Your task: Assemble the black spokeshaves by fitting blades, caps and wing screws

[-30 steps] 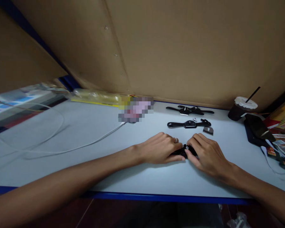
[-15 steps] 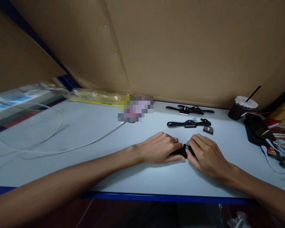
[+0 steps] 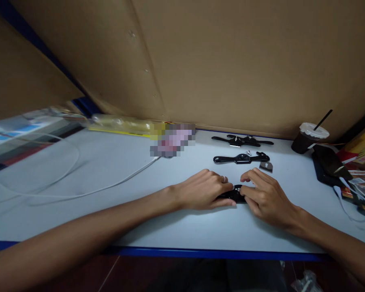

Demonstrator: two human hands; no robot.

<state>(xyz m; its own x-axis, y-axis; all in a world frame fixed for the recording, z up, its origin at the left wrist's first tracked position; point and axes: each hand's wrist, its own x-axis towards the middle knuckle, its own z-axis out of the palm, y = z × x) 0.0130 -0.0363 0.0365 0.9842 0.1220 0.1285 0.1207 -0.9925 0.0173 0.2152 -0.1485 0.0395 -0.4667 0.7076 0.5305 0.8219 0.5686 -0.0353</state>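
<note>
Black spokeshave (image 3: 238,198), a small two-handled metal tool, lies flat on the pale desk (image 3: 182,233), right of centre and nearer the blue front edge than the back. The person's left hand (image 3: 205,190), with a ring on one finger, is closed around its left handle, thumb along the near side. The right hand (image 3: 265,198) bends over the other end, forefinger lifted and curled, the other fingers and thumb at the tool's middle; whether they pinch anything cannot be told, as they hide that part. Just beyond, toward the back edge, lie a second spokeshave (image 3: 242,159), loose screws (image 3: 248,153), a small black piece (image 3: 263,154) and a flat grey blade (image 3: 266,166). Farther back, two more black tools (image 3: 244,141) overlap. Near the back right corner stands a lidded cup (image 3: 305,140) with a black straw. Left of the tools, a white cable (image 3: 109,185) runs to a blurred-out object (image 3: 171,142) near the back edge.
</note>
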